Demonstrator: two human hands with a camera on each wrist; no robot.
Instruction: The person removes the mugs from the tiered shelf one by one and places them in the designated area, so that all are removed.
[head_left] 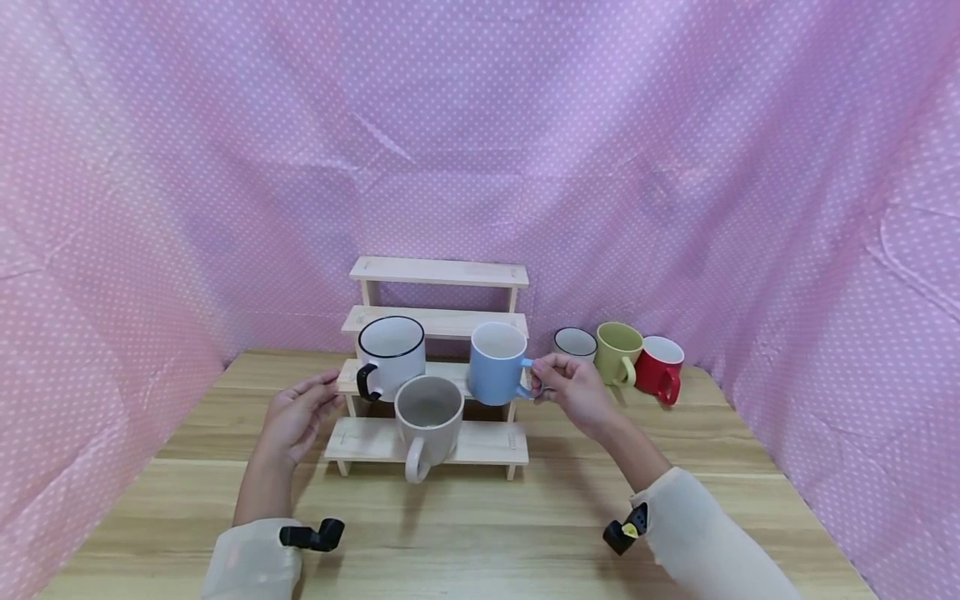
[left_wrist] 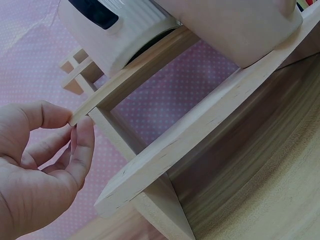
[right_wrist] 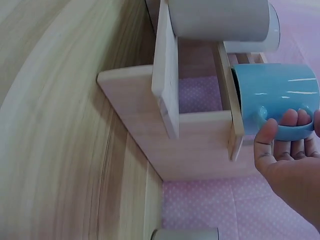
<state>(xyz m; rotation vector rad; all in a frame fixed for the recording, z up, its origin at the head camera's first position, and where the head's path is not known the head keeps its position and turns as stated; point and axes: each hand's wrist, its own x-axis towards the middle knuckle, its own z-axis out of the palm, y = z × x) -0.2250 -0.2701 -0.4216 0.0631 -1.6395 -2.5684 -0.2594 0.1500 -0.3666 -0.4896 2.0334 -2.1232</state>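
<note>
From my distant seat I see the right hand with its fingers curled around the handle of the light blue mug, thumb and fingertips close together. This mug is upright at the right end of the second board from below of the wooden rack; whether its base rests fully there, I cannot tell. The left hand pinches the left end of this same board between thumb and fingers, so the opening is narrow. Near it, on that board, stands the white mug with black rim and black handle. In front, on the lowest board, is the beige mug, its handle toward me. To the right of the rack, on the wood-grain table, stand a dark-rimmed white mug, partly hidden behind the right hand, then a yellow-green mug and a red mug. The black device on the right wrist bears a yellow mark, too small for me to read. Behind everything hangs a pink cloth with white dots.
</note>
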